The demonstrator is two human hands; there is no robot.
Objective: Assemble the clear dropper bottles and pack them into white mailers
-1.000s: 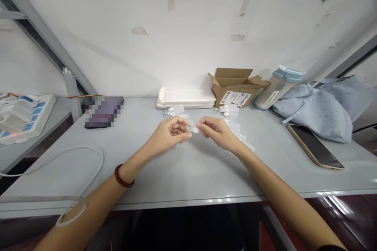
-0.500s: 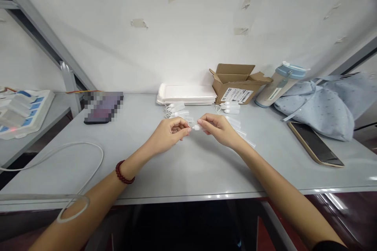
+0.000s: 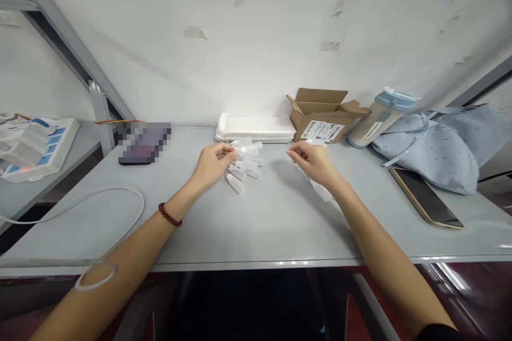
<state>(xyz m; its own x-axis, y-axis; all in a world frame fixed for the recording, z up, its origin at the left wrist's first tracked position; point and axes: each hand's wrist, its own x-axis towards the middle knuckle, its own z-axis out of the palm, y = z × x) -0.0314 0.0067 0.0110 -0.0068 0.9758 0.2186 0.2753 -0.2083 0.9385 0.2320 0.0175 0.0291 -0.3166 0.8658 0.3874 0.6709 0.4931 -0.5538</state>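
Small translucent plastic dropper bottles with white caps lie in two groups on the grey table. My left hand (image 3: 216, 164) pinches thumb and forefinger at the capped end of one dropper bottle (image 3: 252, 147), just above the left group (image 3: 252, 170); its cap is mostly hidden by the fingertips. To the right, my right hand (image 3: 314, 162) hovers over the other bottles (image 3: 321, 191), which it partly covers. Its fingers are curled, the thumb close to the forefinger, and nothing shows between them.
Behind the bottles are a stack of white trays (image 3: 256, 127) and an open cardboard box (image 3: 324, 120). A tumbler (image 3: 380, 117), a blue fabric bag (image 3: 428, 149) and a phone (image 3: 426, 197) are on the right. Another phone (image 3: 146, 141) and a white cable (image 3: 138, 208) lie left.
My hands have moved apart. The left has carried the bottle left over the left group; the right has let go of it and moved right, towards the other bottles.
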